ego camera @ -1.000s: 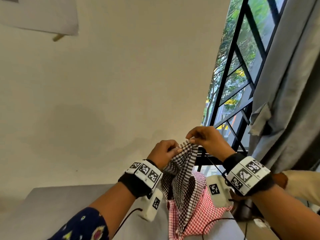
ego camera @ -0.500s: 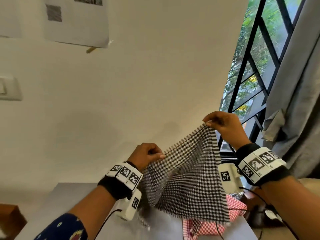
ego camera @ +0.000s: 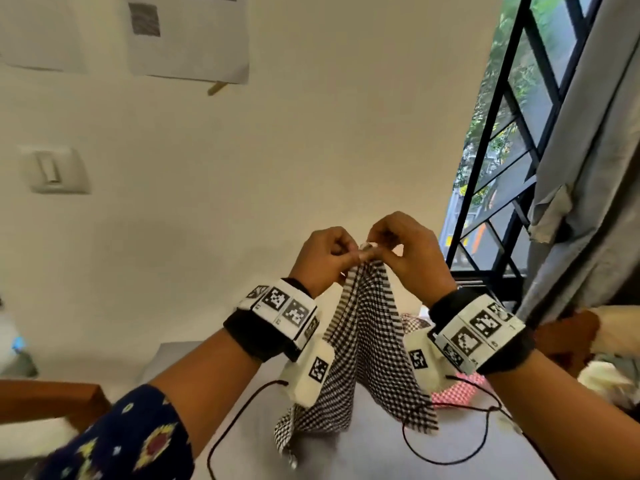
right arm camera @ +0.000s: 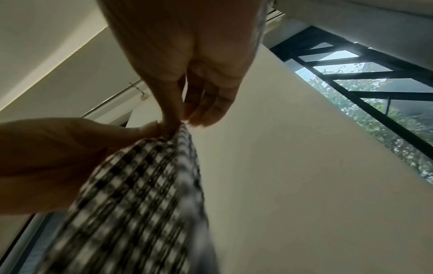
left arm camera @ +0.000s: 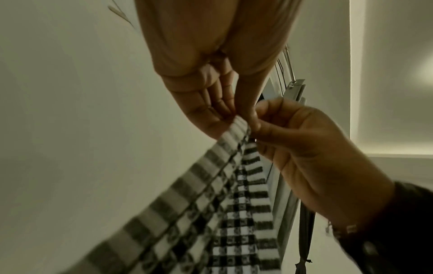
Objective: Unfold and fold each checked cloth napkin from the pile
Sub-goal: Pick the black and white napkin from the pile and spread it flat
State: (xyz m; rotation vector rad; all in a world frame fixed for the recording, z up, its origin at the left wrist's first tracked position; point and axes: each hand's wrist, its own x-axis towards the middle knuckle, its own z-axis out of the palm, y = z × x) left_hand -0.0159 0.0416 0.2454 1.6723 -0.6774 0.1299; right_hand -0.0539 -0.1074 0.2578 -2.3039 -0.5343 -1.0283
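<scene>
A black-and-white checked napkin (ego camera: 367, 344) hangs folded in half in the air above the grey table (ego camera: 363, 452). My left hand (ego camera: 325, 258) and right hand (ego camera: 405, 251) meet at its top, each pinching an upper corner, the two corners pressed together. In the left wrist view the left hand (left arm camera: 220, 111) pinches the napkin (left arm camera: 234, 194) against the right hand (left arm camera: 300, 148). The right wrist view shows the right hand (right arm camera: 187, 111) pinching the napkin (right arm camera: 145, 185) beside the left hand (right arm camera: 58, 159). A red checked napkin (ego camera: 457, 393) lies on the table behind.
A window with black bars (ego camera: 512, 140) and a grey curtain (ego camera: 595, 168) stand at the right. The cream wall (ego camera: 277, 150) carries papers (ego camera: 190, 36) and a switch (ego camera: 55, 171). A wooden piece (ego camera: 45, 400) is at the lower left. Black cables (ego camera: 450, 445) trail over the table.
Half a second ago the napkin was spread wide between my hands. My hands have come together, bringing the two top corners to meet, and the cloth now hangs doubled.
</scene>
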